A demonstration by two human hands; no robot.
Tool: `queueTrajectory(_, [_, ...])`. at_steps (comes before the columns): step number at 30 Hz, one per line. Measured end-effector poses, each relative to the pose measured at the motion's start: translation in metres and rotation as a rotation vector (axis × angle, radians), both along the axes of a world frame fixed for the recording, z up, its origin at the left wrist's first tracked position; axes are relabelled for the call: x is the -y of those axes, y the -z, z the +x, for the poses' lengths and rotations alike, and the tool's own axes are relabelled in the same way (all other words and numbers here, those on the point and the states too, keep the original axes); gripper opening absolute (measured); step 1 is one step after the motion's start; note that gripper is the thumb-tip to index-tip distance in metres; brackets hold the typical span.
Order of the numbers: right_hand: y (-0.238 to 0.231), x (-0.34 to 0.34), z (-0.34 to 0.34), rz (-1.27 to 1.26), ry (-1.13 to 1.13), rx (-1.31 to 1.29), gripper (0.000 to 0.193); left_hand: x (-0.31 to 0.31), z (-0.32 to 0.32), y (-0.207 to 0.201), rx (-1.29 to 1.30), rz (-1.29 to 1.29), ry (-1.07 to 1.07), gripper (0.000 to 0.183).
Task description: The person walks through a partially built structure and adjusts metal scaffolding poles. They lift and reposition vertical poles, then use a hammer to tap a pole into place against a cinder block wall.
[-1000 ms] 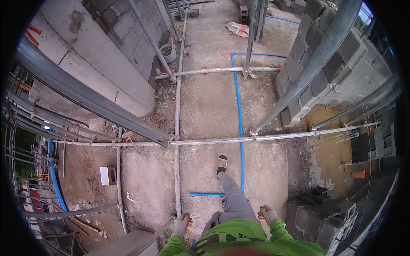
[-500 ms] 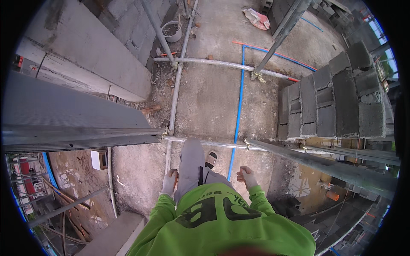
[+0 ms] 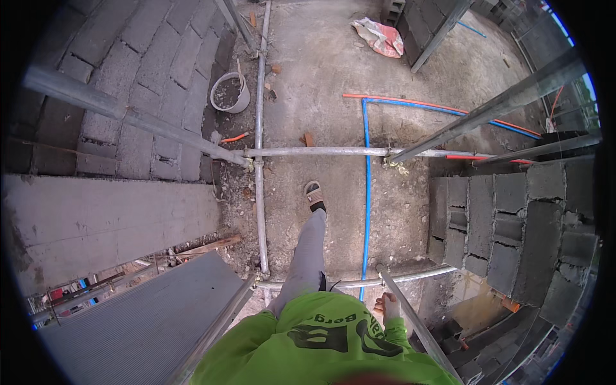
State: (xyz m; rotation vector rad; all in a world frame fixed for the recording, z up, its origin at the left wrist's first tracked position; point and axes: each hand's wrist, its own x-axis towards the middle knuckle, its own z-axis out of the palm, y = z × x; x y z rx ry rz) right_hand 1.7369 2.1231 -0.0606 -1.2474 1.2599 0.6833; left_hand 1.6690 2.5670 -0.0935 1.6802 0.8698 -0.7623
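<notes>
My right hand hangs at my right side, its fingers loosely curled in with nothing seen in them. It is close beside a slanting metal pipe and touches nothing that I can make out. My left hand is out of sight; only the green sleeve of that arm shows, near another slanting pipe. One sandalled foot is stretched forward on the rough concrete floor, past a low crosswise pipe.
Another crosswise pipe lies ahead. A blue pipe runs along the floor beside an orange pipe. A bucket stands by the left block wall. Farther off lies a crumpled sack. Grey blockwork rises on the right.
I have moved forward, so the bucket, pipes and block walls appear nearer. One foot has swung ahead beyond the low pipe. My left hand has gone out of view; the right stays low.
</notes>
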Motion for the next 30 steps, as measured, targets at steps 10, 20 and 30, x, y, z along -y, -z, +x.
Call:
queueTrajectory(10, [-0.028,-0.101,0.305,-0.171,-0.167,0.320,0.021,-0.132,0.418,-0.070,0.128,-0.193,-0.523,0.033])
queueTrajectory(20, [-0.034,-0.230,0.681,-0.356,-0.705,0.616,0.024,-0.138,0.693,-0.028,0.287,-0.201,-0.151,0.031])
queueTrajectory(30, [0.137,-0.453,1.023,0.145,-1.055,0.463,0.035,-0.239,1.062,0.219,-0.012,-0.204,-0.405,0.033])
